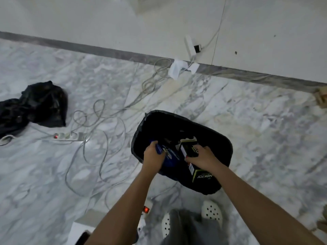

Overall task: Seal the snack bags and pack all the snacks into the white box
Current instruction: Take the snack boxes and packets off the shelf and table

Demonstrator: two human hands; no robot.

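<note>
Both forearms were stretched over a black-lined bin [164, 124], the left hand [153, 152] curled round a blue snack bag [168, 157] and the right hand [201, 156] clamped on a black packet [202, 177]; no white box was shown, so sealing and packing were judged barely begun.

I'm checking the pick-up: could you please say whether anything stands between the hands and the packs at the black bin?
Nothing visible does: the left hand grips the blue pack and the right hand the black box, both above the bin.
</note>
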